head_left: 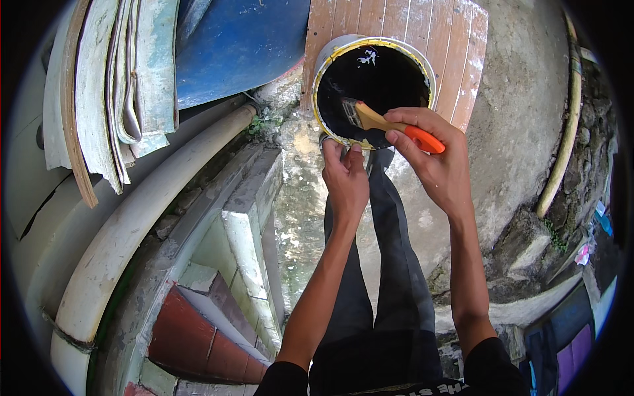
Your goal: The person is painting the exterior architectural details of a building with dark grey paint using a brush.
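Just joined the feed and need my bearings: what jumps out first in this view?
The paint can, open and filled with black liquid, sits top centre on a reddish plank panel. The right hand holds a brush with an orange handle, bristles over the can's near rim, while the left hand touches the can's near edge. At left, a pale curved pipe sweeps past stacked boards.

Bright daylight, sharp centre, dark vignette (fisheye-bent edges).
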### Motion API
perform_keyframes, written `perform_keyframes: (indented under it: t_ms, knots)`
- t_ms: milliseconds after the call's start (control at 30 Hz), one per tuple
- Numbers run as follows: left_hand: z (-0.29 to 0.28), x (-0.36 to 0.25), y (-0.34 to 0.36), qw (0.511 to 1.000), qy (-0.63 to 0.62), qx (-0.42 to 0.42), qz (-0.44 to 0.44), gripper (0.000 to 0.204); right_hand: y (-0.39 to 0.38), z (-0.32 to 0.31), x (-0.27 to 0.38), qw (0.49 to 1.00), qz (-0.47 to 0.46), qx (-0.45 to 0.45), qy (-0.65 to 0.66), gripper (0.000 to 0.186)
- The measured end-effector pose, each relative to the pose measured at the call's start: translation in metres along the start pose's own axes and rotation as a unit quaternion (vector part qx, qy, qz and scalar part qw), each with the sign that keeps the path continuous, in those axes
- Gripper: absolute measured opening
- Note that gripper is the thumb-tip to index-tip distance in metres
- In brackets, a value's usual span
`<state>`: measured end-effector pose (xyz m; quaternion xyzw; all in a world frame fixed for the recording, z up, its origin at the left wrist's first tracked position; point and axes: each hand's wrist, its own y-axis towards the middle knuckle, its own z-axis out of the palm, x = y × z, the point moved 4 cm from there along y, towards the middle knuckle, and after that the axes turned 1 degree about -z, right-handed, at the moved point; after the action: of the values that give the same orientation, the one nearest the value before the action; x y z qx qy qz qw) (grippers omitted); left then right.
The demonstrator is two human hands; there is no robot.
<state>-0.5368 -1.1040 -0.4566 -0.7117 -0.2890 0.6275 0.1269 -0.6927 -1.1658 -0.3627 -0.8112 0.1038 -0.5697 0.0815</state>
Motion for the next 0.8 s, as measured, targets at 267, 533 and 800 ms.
perform_keyframes:
  t_ms: [267,533,800]
  knots:
    - [0.0,-0.012,0.004,1.0,0.017,0.02,-0.003,0.02,0.015,-0.001,-0.015,0.986,0.113,0.084,0.094,0.016]
    - [-0.003,-0.012,0.01,0.999,0.013,0.043,-0.017,0.026,0.036,0.003,-0.036,0.969,0.152,0.114,0.156,0.017]
    - [-0.002,-0.018,0.015,0.997,0.056,0.054,-0.019,0.025,0.05,0.004,-0.05,0.969,0.152,0.14,0.135,0.02]
